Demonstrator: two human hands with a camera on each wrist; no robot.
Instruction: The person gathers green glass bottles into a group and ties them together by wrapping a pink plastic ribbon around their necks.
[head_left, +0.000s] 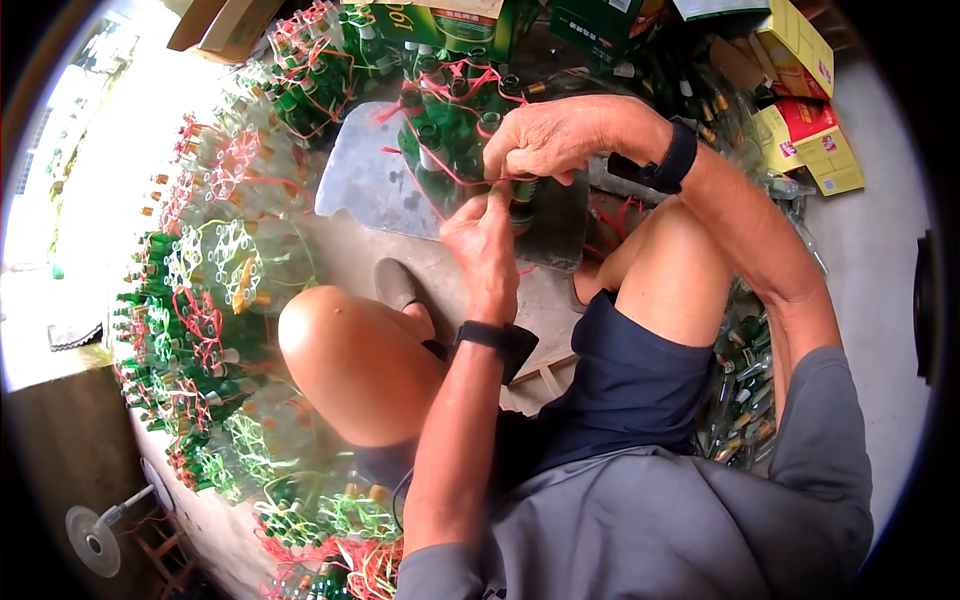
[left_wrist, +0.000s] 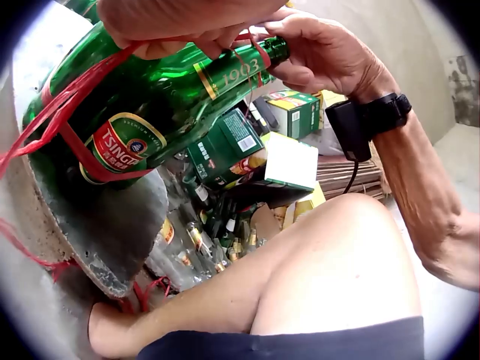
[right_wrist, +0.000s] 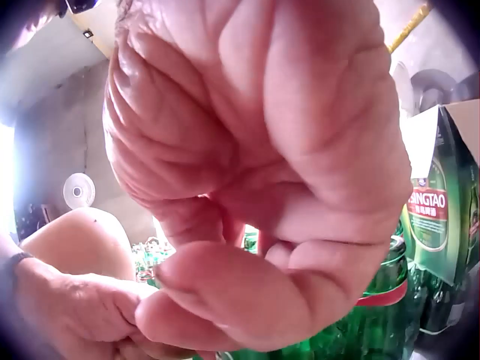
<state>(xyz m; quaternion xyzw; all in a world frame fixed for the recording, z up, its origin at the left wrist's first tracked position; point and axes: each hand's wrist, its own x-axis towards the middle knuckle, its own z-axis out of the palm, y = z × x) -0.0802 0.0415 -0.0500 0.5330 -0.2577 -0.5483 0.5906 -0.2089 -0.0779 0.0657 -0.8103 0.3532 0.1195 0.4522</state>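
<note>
Green bottles (head_left: 430,150) stand bundled on a grey board (head_left: 365,165), with red strap (head_left: 455,178) around them. The left hand (head_left: 485,250) pinches the strap beside the bottle necks; in the left wrist view this hand (left_wrist: 191,22) crosses the top edge above a labelled green bottle (left_wrist: 150,97). Fingers curled, the right hand (head_left: 550,138) meets the left fingertips and pinches the strap; in the left wrist view the right hand (left_wrist: 322,56) is at a bottle's mouth. The right hand (right_wrist: 262,142) fills much of the right wrist view, hiding the strap between its fingers.
Strapped bundles of bottles (head_left: 215,260) line the left side. Cartons (head_left: 440,25) stand behind the board, and yellow boxes (head_left: 800,60) at upper right. Loose bottles (head_left: 740,385) lie right of the person's legs. A fan (head_left: 95,543) is at lower left.
</note>
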